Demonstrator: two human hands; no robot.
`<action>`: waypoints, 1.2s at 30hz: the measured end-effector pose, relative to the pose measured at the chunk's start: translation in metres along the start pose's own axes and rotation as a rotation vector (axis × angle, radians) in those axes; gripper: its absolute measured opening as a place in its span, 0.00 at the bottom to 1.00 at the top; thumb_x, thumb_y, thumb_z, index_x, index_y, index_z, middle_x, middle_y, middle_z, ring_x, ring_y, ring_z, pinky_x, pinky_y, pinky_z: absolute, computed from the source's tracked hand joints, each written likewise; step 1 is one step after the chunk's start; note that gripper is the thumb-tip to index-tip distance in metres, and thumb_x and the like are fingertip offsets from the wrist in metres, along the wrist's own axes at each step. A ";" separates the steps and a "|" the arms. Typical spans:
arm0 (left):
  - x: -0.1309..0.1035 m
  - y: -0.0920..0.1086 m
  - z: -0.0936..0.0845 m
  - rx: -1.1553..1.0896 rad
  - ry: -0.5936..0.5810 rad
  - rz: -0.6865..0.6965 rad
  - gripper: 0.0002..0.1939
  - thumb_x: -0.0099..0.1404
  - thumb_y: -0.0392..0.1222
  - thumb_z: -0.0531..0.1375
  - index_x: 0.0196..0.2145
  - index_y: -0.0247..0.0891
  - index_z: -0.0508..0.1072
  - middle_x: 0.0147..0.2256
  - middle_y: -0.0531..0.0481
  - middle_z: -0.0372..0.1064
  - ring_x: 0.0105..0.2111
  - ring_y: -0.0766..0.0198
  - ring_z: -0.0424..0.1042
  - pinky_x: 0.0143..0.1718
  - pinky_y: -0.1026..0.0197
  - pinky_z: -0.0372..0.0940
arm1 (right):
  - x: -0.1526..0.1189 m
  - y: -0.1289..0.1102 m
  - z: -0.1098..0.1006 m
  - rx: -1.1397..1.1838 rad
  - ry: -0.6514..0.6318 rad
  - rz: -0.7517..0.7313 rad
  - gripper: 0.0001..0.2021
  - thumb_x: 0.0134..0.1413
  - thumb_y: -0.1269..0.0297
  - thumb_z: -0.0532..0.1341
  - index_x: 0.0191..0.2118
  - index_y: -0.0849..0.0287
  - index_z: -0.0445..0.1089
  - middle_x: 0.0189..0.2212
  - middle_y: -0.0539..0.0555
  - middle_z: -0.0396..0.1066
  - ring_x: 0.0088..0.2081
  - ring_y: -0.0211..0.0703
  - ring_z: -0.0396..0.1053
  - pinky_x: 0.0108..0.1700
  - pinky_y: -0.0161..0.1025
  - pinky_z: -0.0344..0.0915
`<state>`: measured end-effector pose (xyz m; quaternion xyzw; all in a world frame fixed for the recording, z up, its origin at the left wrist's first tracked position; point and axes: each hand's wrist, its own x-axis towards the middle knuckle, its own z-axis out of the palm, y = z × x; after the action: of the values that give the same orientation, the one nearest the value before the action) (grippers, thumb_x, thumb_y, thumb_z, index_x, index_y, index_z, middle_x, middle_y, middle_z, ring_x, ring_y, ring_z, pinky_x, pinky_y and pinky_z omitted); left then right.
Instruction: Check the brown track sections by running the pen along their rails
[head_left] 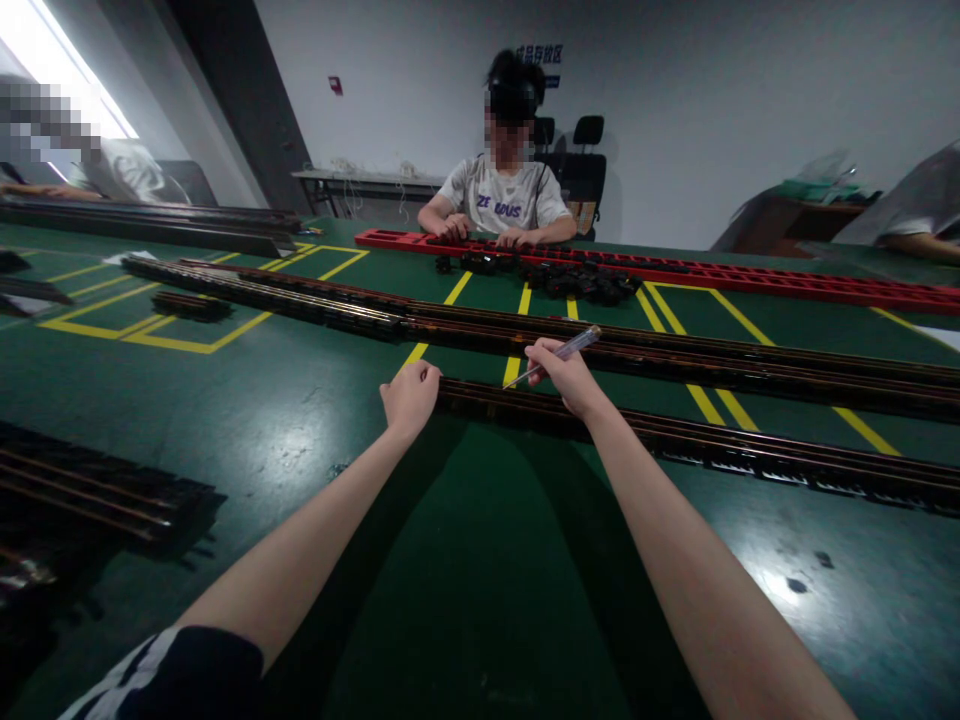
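Observation:
My left hand [411, 398] is closed at the left end of a long black rail strip [675, 435] with copper-coloured lines along it; its fingers are curled around that end. In my right hand [562, 375] is a screwdriver [580, 341] with a clear handle, held like a pen. The thin shaft slants down to the left, and its tip is at the strip or just above it, a short way right of my left hand. Whether the tip touches the strip, I cannot tell. From under my right wrist the strip runs on toward the right edge of the view.
Behind it lie more long black strips [750, 375]. A dark bundle of strips [90, 490] is at the near left. Across the green table [300, 420], a person [506, 195] has their hands at a red slotted frame [750, 278], near a pile of black parts [581, 280].

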<state>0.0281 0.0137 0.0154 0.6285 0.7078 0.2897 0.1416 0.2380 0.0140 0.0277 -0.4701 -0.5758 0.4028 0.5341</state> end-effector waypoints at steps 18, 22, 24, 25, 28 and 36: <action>0.000 -0.003 0.001 -0.010 0.009 0.018 0.16 0.64 0.42 0.46 0.30 0.42 0.73 0.38 0.48 0.76 0.43 0.51 0.73 0.52 0.47 0.60 | 0.001 0.001 -0.003 0.044 0.008 -0.006 0.16 0.46 0.56 0.60 0.15 0.56 0.60 0.13 0.46 0.57 0.17 0.33 0.58 0.23 0.34 0.58; -0.001 -0.003 0.001 -0.015 0.008 0.016 0.16 0.64 0.42 0.46 0.30 0.42 0.73 0.38 0.47 0.76 0.43 0.51 0.73 0.52 0.47 0.60 | 0.001 0.000 -0.004 0.042 0.019 -0.004 0.16 0.46 0.57 0.60 0.14 0.56 0.60 0.12 0.46 0.56 0.16 0.33 0.57 0.23 0.34 0.58; -0.001 -0.003 0.001 -0.022 0.010 0.028 0.16 0.64 0.42 0.46 0.30 0.42 0.73 0.38 0.46 0.76 0.43 0.51 0.73 0.52 0.47 0.60 | 0.002 0.000 -0.004 0.043 0.021 0.003 0.16 0.46 0.58 0.59 0.14 0.56 0.60 0.12 0.46 0.56 0.16 0.33 0.57 0.23 0.34 0.58; -0.001 -0.003 0.001 -0.025 0.013 0.033 0.16 0.64 0.42 0.46 0.30 0.42 0.73 0.38 0.46 0.76 0.43 0.51 0.73 0.52 0.47 0.60 | 0.002 -0.001 -0.004 0.046 0.024 0.007 0.16 0.45 0.59 0.59 0.14 0.56 0.60 0.11 0.46 0.56 0.16 0.33 0.56 0.23 0.34 0.58; 0.000 -0.002 0.001 -0.021 0.013 0.025 0.16 0.64 0.42 0.46 0.30 0.42 0.73 0.38 0.47 0.76 0.43 0.50 0.73 0.51 0.47 0.60 | 0.002 -0.001 -0.003 0.061 0.046 0.008 0.15 0.44 0.60 0.58 0.13 0.56 0.59 0.11 0.46 0.55 0.16 0.33 0.55 0.22 0.34 0.57; 0.000 -0.001 0.000 0.002 0.007 0.001 0.15 0.64 0.41 0.47 0.31 0.43 0.73 0.41 0.49 0.76 0.45 0.50 0.73 0.52 0.47 0.60 | 0.004 0.001 -0.005 0.055 0.100 -0.008 0.15 0.43 0.61 0.57 0.12 0.55 0.57 0.11 0.47 0.55 0.14 0.33 0.53 0.20 0.34 0.56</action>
<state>0.0279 0.0135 0.0147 0.6279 0.7084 0.2912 0.1386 0.2427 0.0177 0.0281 -0.4726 -0.5389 0.3922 0.5765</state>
